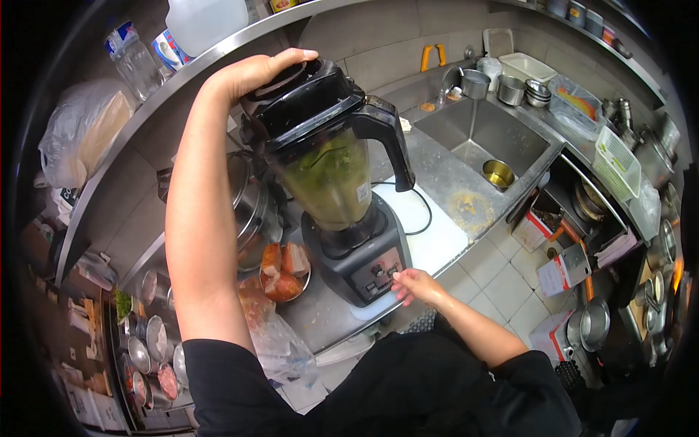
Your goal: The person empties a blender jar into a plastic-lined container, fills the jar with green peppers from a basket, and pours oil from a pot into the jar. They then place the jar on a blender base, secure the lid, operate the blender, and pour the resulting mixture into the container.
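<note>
A large blender stands on the steel counter. Its clear jug [328, 178] holds a green, cloudy mix with leafy pieces near the top. My left hand [255, 75] grips the top of the black blender lid [306, 102] from the left, its fingers partly hidden. At the front of the dark blender base [360, 255], my right hand [419, 286] has its fingers curled, with the fingertips at a switch on the right of the control panel [377, 274]. The jug's black handle [392, 138] points right, and neither hand is on it.
Beneath the base lies a white cutting board [437, 227]. Left of it sit a bowl of orange-brown chunks [284, 271] and a plastic bag [280, 346]. A sink [480, 131] with a small metal bowl [498, 174] is at the back right. A shelf edge [196, 58] runs overhead.
</note>
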`<state>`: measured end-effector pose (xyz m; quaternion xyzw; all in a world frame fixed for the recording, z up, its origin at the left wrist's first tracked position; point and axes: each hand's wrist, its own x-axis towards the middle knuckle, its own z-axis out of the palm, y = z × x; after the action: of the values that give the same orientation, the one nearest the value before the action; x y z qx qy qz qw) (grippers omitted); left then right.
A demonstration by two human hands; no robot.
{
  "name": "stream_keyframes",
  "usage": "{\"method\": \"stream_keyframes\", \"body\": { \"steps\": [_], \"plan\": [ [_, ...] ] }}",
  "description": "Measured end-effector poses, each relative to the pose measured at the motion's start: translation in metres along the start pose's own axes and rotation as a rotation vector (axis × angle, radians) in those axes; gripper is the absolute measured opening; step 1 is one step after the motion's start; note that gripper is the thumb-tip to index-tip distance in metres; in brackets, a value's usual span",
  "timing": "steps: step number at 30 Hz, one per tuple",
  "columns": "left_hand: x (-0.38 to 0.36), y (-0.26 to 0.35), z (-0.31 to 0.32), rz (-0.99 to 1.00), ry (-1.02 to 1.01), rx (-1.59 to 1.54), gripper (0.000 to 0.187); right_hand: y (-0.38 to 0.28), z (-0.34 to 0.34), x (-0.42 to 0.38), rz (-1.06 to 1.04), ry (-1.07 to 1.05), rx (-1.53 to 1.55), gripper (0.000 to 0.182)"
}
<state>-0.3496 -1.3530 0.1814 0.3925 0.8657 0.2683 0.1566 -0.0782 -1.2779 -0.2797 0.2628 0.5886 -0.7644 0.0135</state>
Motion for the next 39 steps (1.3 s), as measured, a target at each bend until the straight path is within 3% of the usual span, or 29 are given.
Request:
{"method": "stream_keyframes", "body": {
  "steps": [7, 39],
  "plan": [
    [0.000, 0.000, -0.003, -0.012, 0.006, 0.033, 0.076, -0.004, 0.001, -0.004, 0.020, 0.008, 0.012, 0.058],
    [0.001, -0.004, -0.002, 0.009, 0.036, 0.037, 0.080, -0.001, 0.001, 0.000, 0.024, 0.010, 0.020, 0.043]
  ]
}}
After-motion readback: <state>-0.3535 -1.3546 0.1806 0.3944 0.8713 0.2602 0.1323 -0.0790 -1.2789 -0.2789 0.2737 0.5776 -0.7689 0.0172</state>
